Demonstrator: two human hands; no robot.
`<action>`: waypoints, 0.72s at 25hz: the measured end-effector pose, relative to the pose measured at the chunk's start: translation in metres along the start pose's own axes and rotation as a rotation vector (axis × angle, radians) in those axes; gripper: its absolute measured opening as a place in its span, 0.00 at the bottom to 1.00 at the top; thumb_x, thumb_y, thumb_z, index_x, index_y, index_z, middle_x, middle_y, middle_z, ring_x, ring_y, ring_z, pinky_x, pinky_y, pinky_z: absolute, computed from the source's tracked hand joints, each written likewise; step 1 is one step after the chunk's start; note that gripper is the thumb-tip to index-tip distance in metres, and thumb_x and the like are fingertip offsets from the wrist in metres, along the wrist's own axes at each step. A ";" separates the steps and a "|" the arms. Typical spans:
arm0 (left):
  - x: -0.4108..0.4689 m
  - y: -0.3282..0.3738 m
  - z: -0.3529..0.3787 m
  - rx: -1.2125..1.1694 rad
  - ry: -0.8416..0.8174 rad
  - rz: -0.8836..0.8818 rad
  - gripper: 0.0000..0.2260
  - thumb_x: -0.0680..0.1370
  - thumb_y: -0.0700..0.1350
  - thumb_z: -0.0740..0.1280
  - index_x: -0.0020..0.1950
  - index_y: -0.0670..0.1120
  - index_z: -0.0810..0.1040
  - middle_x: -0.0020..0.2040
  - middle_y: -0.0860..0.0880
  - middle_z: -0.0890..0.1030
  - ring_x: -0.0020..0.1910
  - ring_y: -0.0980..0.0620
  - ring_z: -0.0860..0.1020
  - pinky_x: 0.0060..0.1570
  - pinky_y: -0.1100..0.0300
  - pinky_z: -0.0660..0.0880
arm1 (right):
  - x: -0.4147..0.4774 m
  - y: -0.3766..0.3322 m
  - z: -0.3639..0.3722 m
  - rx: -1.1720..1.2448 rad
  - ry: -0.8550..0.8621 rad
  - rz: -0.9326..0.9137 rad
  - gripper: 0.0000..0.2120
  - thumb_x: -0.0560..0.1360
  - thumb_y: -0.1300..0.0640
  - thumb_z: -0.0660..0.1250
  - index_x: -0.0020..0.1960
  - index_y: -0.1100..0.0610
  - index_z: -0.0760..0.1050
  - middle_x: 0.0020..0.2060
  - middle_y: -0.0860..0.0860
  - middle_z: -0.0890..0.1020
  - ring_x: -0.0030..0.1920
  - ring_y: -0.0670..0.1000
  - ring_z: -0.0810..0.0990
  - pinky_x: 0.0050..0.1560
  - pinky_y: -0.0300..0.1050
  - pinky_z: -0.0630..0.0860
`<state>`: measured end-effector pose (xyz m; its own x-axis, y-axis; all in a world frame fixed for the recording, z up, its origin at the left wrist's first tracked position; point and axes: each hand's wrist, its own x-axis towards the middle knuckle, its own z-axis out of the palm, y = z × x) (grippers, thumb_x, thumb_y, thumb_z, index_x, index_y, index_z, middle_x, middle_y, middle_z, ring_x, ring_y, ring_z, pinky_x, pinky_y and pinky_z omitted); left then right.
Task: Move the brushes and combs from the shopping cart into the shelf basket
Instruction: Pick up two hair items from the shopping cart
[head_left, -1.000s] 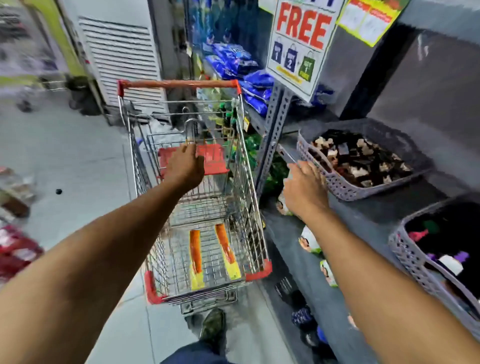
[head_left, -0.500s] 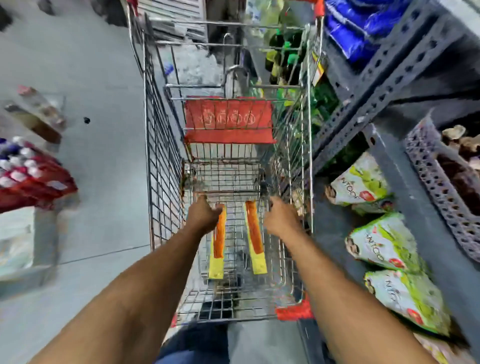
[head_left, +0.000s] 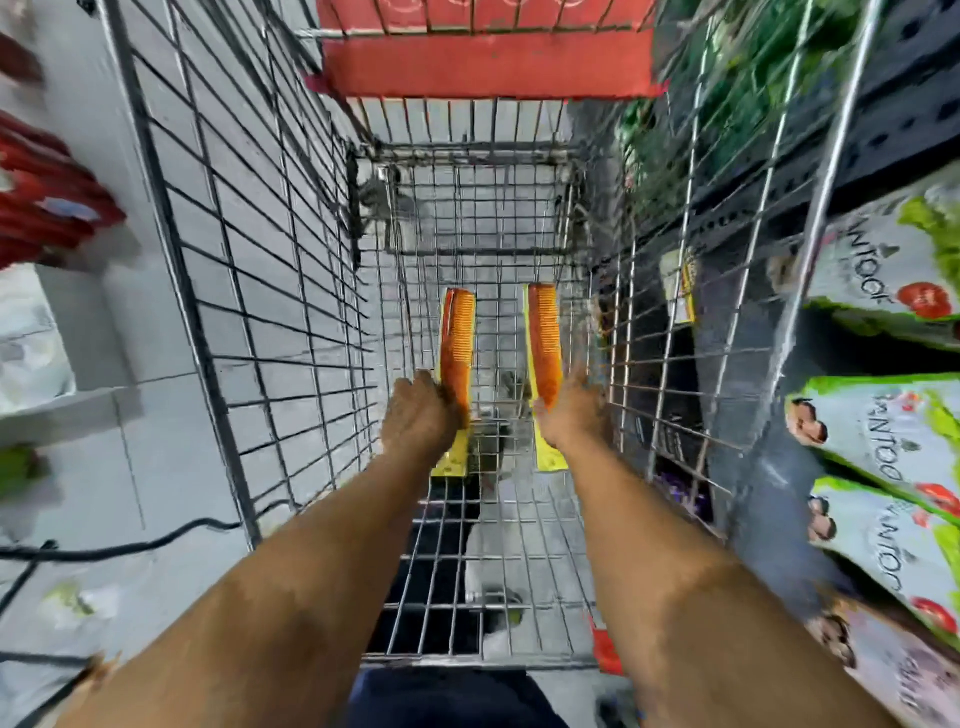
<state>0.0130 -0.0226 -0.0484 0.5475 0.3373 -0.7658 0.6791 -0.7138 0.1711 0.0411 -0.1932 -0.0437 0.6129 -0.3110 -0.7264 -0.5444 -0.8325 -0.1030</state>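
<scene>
Two orange combs on yellow backing cards lie side by side on the wire floor of the shopping cart. My left hand is down inside the cart, fingers wrapped on the near part of the left comb. My right hand is closed on the near part of the right comb. Both combs point away from me and still rest on the cart floor. The shelf basket is out of view.
The cart's red child-seat flap hangs at the far end. Grey shelving with green-and-white snack bags runs along the right. Red packs sit on a low stand at the left. A black cable crosses the floor.
My head has dropped closer over the cart. Both hands went from the cart and shelf down into the cart and closed on the two combs.
</scene>
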 end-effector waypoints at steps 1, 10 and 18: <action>0.001 0.000 0.005 0.009 0.023 -0.011 0.23 0.70 0.54 0.73 0.57 0.45 0.70 0.54 0.42 0.73 0.48 0.44 0.75 0.46 0.49 0.74 | 0.002 0.002 0.004 -0.019 0.019 0.004 0.28 0.72 0.50 0.67 0.68 0.56 0.62 0.54 0.61 0.78 0.48 0.62 0.78 0.38 0.44 0.70; 0.001 0.008 0.017 -0.336 0.084 0.016 0.08 0.76 0.47 0.69 0.52 0.47 0.74 0.38 0.52 0.74 0.28 0.61 0.68 0.19 0.71 0.64 | 0.009 0.002 0.008 0.080 0.061 0.040 0.12 0.76 0.56 0.62 0.58 0.55 0.71 0.48 0.55 0.81 0.27 0.46 0.64 0.26 0.38 0.55; -0.048 0.008 -0.023 -0.889 -0.122 -0.036 0.03 0.65 0.38 0.63 0.34 0.39 0.74 0.30 0.41 0.75 0.30 0.45 0.74 0.34 0.55 0.72 | -0.042 -0.004 -0.026 0.393 -0.078 -0.028 0.14 0.76 0.56 0.59 0.57 0.61 0.75 0.45 0.56 0.80 0.39 0.54 0.75 0.31 0.40 0.66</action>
<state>0.0031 -0.0304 0.0038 0.4976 0.2466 -0.8316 0.8502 0.0513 0.5240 0.0322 -0.1887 0.0047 0.5933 -0.2421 -0.7677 -0.7149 -0.5969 -0.3643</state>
